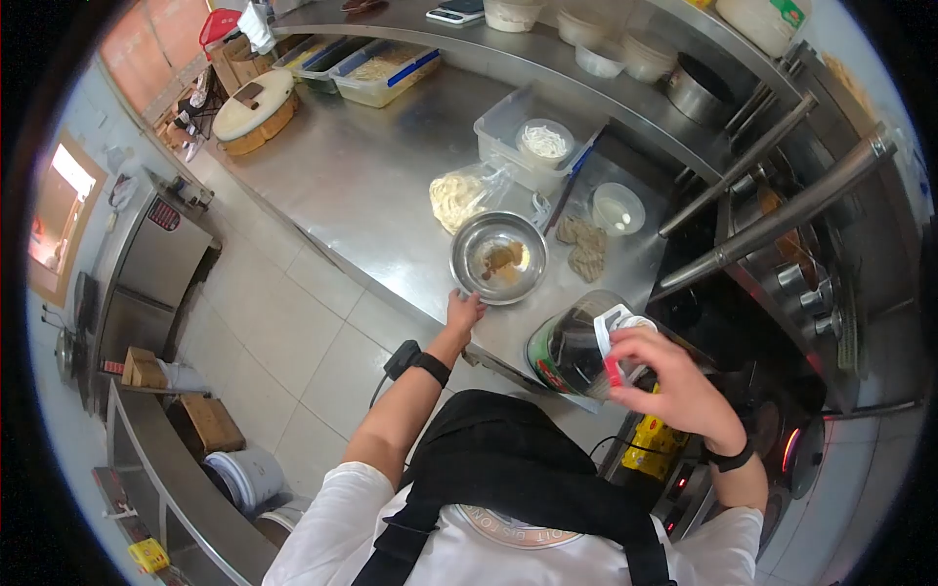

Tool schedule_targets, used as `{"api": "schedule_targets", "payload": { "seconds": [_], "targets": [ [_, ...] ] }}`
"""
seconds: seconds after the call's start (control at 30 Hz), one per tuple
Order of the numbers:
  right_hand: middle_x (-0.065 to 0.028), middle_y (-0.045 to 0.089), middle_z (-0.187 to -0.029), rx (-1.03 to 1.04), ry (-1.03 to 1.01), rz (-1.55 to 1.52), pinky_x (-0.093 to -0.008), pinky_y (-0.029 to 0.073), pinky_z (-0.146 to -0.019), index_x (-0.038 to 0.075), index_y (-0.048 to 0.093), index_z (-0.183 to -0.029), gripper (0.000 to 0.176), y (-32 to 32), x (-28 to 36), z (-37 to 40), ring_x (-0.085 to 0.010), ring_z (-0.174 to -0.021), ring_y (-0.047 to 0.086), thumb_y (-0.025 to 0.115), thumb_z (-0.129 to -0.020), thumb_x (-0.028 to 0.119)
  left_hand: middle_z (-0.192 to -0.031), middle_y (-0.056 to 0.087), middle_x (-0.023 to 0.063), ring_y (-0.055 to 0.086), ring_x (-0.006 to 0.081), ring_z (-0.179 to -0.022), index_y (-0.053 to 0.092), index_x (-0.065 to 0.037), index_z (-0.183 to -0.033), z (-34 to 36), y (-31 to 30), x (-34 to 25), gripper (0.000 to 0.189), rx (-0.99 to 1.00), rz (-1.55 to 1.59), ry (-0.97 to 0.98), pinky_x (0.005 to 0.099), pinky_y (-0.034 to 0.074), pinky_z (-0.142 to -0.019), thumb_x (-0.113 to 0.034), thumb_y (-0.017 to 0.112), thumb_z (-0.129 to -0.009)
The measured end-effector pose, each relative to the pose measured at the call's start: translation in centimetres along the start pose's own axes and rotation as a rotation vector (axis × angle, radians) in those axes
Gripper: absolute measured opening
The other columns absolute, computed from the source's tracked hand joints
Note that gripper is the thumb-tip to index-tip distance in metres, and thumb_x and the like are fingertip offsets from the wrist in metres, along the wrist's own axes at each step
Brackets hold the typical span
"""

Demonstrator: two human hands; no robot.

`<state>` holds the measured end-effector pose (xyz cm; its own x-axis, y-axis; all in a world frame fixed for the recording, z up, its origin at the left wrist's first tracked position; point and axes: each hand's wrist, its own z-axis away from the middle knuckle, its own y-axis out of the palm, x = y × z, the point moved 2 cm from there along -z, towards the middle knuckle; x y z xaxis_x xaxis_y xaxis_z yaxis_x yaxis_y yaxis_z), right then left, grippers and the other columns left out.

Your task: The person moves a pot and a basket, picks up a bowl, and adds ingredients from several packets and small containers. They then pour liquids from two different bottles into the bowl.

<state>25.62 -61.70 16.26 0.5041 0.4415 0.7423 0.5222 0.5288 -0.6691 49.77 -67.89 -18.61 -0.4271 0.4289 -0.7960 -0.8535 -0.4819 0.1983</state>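
Note:
At the counter's front edge, my left hand (465, 311) grips the rim of a round metal bowl (466, 278). Brown and yellowish powders (502, 261) lie in the bottom of that bowl. To its right stands a large clear jug (557, 347) of dark liquid with a white handle (608, 327) at its top. My right hand (669, 376) is over the jug's top, thumb and forefinger closed around a small red cap (613, 371). A plastic bag of pale dough-like food (457, 200) sits behind the bowl, and a crumpled brown cloth (583, 246) lies to the right.
Behind the bowl is a clear plastic bin (496, 132) holding a tub of white pieces (544, 143). A small plastic tub (618, 209) stands near the cloth. Metal rails (772, 225) and a stove (762, 420) border the right. A round chopping block (256, 112) sits far left.

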Motion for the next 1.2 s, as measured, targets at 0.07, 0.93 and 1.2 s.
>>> {"api": "schedule_targets", "payload": {
  "seconds": [0.07,0.93,1.2],
  "targets": [
    [-0.0057,0.053,-0.086,0.101,0.049,-0.064,-0.0243,0.042,-0.073,0.003,0.053,-0.09,0.029,1.4,-0.8,-0.4,-0.0134,-0.081,0.051,0.068,-0.07,0.017,-0.097,0.049,0.0119,0.051,0.0156,-0.077,0.027,-0.001,-0.121,-0.5,0.3,0.8,0.048,0.097,-0.065,0.004,0.0304,0.044,-0.06,-0.013,0.049,-0.081],
    [-0.0016,0.052,-0.088,-0.082,-0.038,-0.572,-0.019,0.043,-0.069,0.003,0.051,-0.098,0.037,1.8,4.7,-4.8,-0.0065,-0.084,0.05,0.07,-0.066,0.007,-0.124,0.043,0.0117,0.039,0.0236,-0.116,0.034,-0.004,-0.126,18.7,-7.0,0.4,0.06,0.453,0.584,-0.36,0.0398,0.029,-0.098,-0.05,0.028,-0.087],
    [-0.0052,0.049,-0.073,-0.29,-0.145,-0.163,-0.0296,0.043,-0.056,0.006,0.054,-0.084,0.035,14.6,-3.3,-10.1,-0.0177,-0.064,0.054,0.068,-0.066,0.033,-0.124,0.043,0.009,0.04,0.023,-0.114,0.037,-0.006,-0.124,20.7,-13.5,-0.2,0.055,-0.018,0.453,-0.037,0.0388,0.03,-0.096,-0.046,0.037,-0.086]
  ]
}}
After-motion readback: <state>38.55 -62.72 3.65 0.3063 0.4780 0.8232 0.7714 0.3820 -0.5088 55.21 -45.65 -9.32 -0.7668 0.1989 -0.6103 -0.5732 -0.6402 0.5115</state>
